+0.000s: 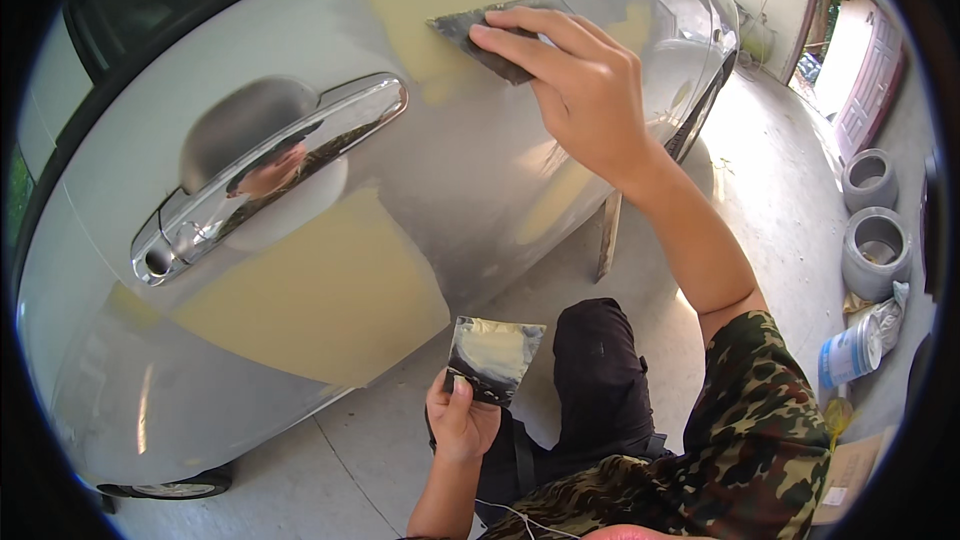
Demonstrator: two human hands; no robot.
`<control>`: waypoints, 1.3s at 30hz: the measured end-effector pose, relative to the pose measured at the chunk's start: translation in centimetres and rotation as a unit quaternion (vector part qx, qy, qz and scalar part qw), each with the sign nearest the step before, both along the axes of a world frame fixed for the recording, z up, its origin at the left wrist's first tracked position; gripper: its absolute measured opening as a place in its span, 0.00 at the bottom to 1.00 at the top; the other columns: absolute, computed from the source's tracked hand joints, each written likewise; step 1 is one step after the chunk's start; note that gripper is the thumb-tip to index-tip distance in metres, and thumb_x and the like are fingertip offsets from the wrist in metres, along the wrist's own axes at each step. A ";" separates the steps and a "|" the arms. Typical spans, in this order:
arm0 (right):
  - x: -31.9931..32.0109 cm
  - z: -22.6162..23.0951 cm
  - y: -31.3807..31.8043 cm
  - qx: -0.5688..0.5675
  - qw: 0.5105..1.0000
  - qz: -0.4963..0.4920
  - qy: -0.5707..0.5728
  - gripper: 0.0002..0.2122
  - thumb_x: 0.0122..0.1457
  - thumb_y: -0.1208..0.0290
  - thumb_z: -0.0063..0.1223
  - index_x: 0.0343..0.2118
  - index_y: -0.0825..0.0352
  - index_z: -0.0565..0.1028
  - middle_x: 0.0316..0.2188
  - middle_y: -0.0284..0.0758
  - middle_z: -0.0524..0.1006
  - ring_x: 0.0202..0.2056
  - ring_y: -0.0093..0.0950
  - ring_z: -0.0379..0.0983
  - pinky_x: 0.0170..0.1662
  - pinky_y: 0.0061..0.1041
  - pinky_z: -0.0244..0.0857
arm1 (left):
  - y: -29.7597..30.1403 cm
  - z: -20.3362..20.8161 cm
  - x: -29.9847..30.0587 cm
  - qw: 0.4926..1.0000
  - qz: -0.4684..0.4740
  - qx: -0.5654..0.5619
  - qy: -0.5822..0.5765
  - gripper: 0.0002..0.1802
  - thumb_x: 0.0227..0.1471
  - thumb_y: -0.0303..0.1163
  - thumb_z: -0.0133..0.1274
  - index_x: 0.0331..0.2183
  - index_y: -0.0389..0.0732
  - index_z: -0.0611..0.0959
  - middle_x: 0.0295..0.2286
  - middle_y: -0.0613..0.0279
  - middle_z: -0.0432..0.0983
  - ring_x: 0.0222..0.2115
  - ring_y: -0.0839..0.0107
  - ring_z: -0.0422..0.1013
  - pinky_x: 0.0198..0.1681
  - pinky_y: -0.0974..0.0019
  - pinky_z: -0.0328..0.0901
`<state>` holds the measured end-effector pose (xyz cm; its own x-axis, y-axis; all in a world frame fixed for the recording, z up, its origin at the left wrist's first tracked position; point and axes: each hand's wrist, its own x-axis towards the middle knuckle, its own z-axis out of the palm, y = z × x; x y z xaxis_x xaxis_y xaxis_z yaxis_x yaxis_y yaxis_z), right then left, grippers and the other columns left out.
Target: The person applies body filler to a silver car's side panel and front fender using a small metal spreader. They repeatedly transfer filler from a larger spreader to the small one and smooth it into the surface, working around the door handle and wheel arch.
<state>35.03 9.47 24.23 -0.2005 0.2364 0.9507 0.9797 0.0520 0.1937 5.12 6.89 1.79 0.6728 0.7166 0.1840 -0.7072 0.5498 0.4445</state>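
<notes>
My right hand [590,80] grips a dark, flat putty spreader [478,40] and holds it at the right side of a pale yellow filler patch [415,15] high on the grey car door [400,155]. Low in front of me, my left hand [463,420] pinches a second dark spreader [497,355] by its lower edge, thumb on top. Cream-coloured putty coats that blade's upper part. A larger smooth filler patch [330,290] lies below the chrome door handle [290,175]. Whether the right spreader's edge touches the panel is hard to tell.
A wooden prop [608,237] stands near the car's lower edge. Along the right wall are grey round pots [877,252], a blue-and-white can [850,353] and a cardboard box [855,475]. An open doorway [835,50] shows at the far right. My knee [600,365] is near the door.
</notes>
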 end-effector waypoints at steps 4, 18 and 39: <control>-0.1 -1.5 -0.6 0.016 1.000 -0.002 0.003 0.25 0.45 0.90 0.52 0.45 0.60 0.86 0.45 0.35 0.83 0.45 0.38 0.81 0.47 0.33 0.76 | -0.6 0.6 0.2 1.000 -0.001 -0.002 0.003 0.18 0.68 0.27 0.49 0.55 0.28 0.76 0.53 0.46 0.77 0.55 0.55 0.75 0.61 0.47 0.67; -0.3 -6.6 -1.0 0.014 0.999 -0.030 0.033 0.24 0.46 0.86 0.56 0.45 0.56 0.86 0.47 0.33 0.83 0.50 0.37 0.81 0.56 0.41 0.73 | -1.6 1.3 0.6 1.000 0.013 0.010 0.017 0.19 0.67 0.28 0.50 0.55 0.27 0.74 0.54 0.46 0.77 0.55 0.55 0.74 0.62 0.49 0.66; -6.2 -5.8 -8.4 -0.052 0.544 0.560 0.622 0.12 0.68 0.81 0.50 0.52 0.75 0.78 0.45 0.35 0.81 0.48 0.22 0.76 0.52 0.25 0.69 | 2.9 4.3 8.2 0.995 0.022 0.054 -0.084 0.18 0.69 0.28 0.47 0.57 0.31 0.73 0.53 0.51 0.77 0.54 0.61 0.76 0.60 0.53 0.70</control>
<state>28.85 1.04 18.43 0.5106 0.6938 0.5080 -0.3087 0.6993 -0.6448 13.33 9.80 6.13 0.5950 0.7141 0.3689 -0.7986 0.4732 0.3721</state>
